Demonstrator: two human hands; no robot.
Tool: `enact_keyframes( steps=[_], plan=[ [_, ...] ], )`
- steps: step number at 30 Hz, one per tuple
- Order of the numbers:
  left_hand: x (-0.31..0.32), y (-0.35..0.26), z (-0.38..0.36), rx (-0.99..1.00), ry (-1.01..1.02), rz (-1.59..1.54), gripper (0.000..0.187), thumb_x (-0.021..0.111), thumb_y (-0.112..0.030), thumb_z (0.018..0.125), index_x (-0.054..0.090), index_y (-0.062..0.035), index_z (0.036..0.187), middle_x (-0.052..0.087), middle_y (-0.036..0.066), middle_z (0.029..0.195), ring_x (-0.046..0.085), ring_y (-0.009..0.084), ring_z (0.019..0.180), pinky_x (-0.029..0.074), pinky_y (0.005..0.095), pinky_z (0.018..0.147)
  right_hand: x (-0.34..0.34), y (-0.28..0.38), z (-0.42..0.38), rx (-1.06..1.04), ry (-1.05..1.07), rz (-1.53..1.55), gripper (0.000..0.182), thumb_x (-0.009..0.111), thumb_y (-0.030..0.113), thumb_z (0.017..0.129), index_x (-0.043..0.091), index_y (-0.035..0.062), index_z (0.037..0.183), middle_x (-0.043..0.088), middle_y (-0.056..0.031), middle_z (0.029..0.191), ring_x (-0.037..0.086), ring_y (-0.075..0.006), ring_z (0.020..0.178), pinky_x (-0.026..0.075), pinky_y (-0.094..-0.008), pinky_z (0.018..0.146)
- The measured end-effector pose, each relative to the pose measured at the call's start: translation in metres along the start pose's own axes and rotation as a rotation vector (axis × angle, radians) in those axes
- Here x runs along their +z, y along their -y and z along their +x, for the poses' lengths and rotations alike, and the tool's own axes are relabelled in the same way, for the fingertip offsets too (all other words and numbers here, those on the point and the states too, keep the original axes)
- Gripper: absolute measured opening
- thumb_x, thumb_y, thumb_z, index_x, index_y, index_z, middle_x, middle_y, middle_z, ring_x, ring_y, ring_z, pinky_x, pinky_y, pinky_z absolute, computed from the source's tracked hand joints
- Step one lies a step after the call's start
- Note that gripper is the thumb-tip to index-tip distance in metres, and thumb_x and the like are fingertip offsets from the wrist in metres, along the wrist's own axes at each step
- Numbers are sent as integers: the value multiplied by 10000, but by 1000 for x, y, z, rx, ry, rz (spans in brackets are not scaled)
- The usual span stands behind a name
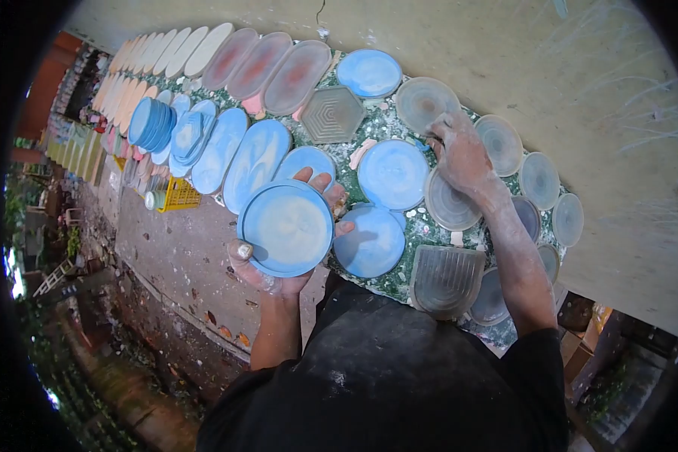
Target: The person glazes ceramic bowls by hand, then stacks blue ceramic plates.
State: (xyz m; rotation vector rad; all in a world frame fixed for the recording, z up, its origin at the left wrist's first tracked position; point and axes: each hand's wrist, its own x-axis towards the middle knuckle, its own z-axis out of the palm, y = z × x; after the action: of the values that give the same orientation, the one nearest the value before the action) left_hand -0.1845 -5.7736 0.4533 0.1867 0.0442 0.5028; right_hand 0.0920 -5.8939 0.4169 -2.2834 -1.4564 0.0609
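A round, light-blue rimmed tray (286,226) rests in my left hand (273,283), its thumb at the near edge and the fingers spread around the far side. My right hand (463,154) is over the table with its fingers curled together at the lower edge of a round translucent silicone mould (422,102). What those fingertips hold, if anything, is hidden. Just below that hand lies another round grey mould (452,203). Round blue cast discs, one (392,175) beside my right hand and another (369,241) near my left fingers, lie between the two hands.
The speckled green table (422,233) runs along a wall (580,83). Oval blue pieces (258,162), a stack of blue trays (149,124), red-tinged oval moulds (297,75), a hexagonal mould (331,114) and an arched ribbed mould (448,279) crowd it. A yellow crate (181,194) stands beyond.
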Motion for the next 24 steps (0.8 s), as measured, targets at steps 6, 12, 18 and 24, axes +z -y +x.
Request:
enact_keyframes(
  steps=[6, 12, 18, 24],
  plan=[
    [18, 12, 11, -7, -91, 133, 953, 642, -289, 630, 188, 84, 1381, 280, 310, 1385, 299, 463, 1286, 278, 636, 1016, -38, 33, -22, 64, -120, 89, 335, 639, 158, 799, 598, 27, 1104, 550, -161, 1172, 472, -343, 1159, 391, -410, 963],
    [13, -5, 21, 159, -400, 863, 410, 595, -153, 856, 474, 43, 1195, 591, 133, 1073, 598, 143, 887, 490, 285, 809, -67, 113, -35, -253, 171, 392, 943, 781, 452, 636, 364, -23, 1336, 377, -229, 1336, 360, -403, 1252, 314, -463, 1036],
    [26, -11, 30, 178, -250, 1285, 418, 605, -209, 863, 500, 21, 1197, 594, 90, 1053, 564, 151, 966, 457, 284, 855, -58, 147, -24, -360, 86, 458, 1037, 810, 350, 602, 256, -67, 1372, 320, -296, 1355, 327, -450, 1264, 306, -487, 1042],
    [31, -20, 17, 243, -57, 2010, 996, 804, -424, 595, 354, 77, 1329, 371, 215, 1283, 416, 348, 1191, 348, 394, 993, -33, 153, -19, -489, 22, 449, 970, 801, 209, 604, 264, -103, 1350, 333, -303, 1350, 375, -458, 1229, 339, -479, 1025]
  ],
)
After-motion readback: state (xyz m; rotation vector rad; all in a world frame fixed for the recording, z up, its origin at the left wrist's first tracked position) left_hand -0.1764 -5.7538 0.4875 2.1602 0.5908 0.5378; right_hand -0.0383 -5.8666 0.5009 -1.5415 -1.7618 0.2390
